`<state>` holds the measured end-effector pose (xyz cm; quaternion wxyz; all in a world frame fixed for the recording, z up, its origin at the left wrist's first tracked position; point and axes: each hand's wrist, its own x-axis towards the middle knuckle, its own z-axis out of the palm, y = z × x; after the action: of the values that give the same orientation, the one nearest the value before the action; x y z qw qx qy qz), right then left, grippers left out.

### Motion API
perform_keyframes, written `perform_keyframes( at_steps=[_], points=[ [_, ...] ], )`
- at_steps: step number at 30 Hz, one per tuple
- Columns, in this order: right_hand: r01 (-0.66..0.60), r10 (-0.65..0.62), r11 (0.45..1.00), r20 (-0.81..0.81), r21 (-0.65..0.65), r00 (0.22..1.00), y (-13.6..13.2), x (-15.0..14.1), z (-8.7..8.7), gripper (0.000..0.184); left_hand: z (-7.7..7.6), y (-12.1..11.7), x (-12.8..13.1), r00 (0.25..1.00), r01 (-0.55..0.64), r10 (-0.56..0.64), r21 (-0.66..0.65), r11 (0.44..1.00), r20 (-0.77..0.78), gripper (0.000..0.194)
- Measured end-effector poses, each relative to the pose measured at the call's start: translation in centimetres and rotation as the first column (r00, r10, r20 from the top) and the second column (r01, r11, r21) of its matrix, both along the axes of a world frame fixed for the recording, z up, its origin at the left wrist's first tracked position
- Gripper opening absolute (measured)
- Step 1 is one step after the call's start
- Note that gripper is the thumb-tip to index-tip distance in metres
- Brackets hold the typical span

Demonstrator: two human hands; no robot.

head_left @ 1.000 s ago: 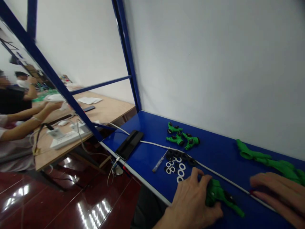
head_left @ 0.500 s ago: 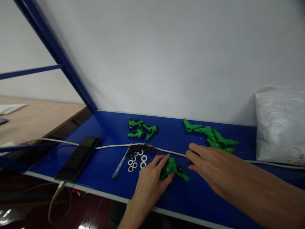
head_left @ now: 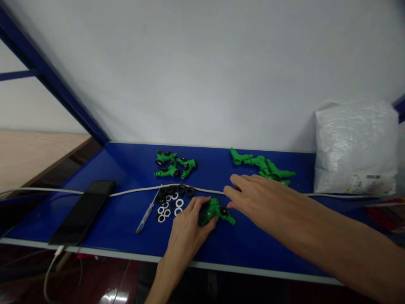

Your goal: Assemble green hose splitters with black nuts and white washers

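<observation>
A green Y-shaped hose splitter [head_left: 214, 207] with a black valve knob rests on the blue tabletop. My left hand [head_left: 186, 226] grips it from the left, fingers and thumb round its body. Just right of the splitter hovers my right hand [head_left: 253, 196], fingers curled in; whatever they may hold is hidden. White ring washers [head_left: 179, 203] and black rings [head_left: 181, 188] lie in a loose group beyond my left hand. Left of them is a screwdriver [head_left: 145, 218] with a clear handle.
Several green splitters with black knobs [head_left: 171, 169] lie at the back; more green bodies [head_left: 259, 163] are heaped behind my right hand. A white cable [head_left: 133, 191] crosses the table. A black phone [head_left: 82, 213] sits left, plugged in. At right stands a white plastic package [head_left: 354, 147].
The view has turned slightly right, so everything appears farther left. My right hand has come a little closer to the splitter. My left hand keeps its grip on it.
</observation>
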<state>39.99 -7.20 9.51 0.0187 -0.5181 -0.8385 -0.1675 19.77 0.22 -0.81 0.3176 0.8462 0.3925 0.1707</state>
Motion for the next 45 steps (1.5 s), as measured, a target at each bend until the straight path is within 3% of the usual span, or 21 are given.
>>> perform_keyframes(
  at_steps=[2,4,9,15,22,28,35,41,45],
  points=[
    [0.041,-0.041,0.999,0.025,0.005,0.999,0.2,-0.6,0.1,0.019,0.0,-0.1,-0.1,1.000,0.000,0.000,-0.003,1.000,0.012,0.043],
    [0.063,-0.063,0.998,0.023,0.001,0.998,-0.2,-0.7,0.1,0.022,0.1,-0.2,-0.1,1.000,0.001,-0.001,-0.006,1.000,0.025,0.042],
    [0.033,-0.033,0.999,0.018,-0.017,0.999,-2.1,-0.5,0.3,0.063,0.8,-0.2,-0.1,0.999,0.012,-0.012,-0.010,1.000,0.035,0.040],
    [0.164,-0.161,0.981,0.036,-0.100,0.986,-2.1,-2.5,2.0,0.033,0.7,-0.1,-0.2,0.999,0.002,-0.003,0.010,1.000,0.037,0.040],
    [0.117,-0.131,0.974,-0.057,-0.195,0.990,-3.1,-1.6,2.0,0.074,0.4,0.0,-0.4,0.997,0.026,-0.029,0.036,0.999,0.073,0.040],
    [0.198,-0.206,0.964,-0.030,-0.177,0.978,-1.5,-2.1,1.1,0.032,0.6,-0.1,-0.4,0.996,0.031,-0.033,0.029,0.999,0.078,0.043],
    [0.099,-0.117,0.980,-0.098,-0.173,0.988,-2.9,-1.4,1.4,0.078,0.1,-0.1,-0.4,0.996,0.019,-0.020,0.014,1.000,0.092,0.044],
    [0.176,-0.180,0.973,-0.010,-0.148,0.984,-1.3,-1.8,0.8,0.031,0.2,-0.1,-0.4,0.995,0.017,-0.019,0.018,1.000,0.102,0.044],
    [0.110,-0.119,0.982,-0.046,-0.151,0.992,-2.0,-1.0,0.5,0.051,0.4,-0.2,-0.4,0.992,0.032,-0.035,0.027,0.999,0.118,0.045]
  ],
)
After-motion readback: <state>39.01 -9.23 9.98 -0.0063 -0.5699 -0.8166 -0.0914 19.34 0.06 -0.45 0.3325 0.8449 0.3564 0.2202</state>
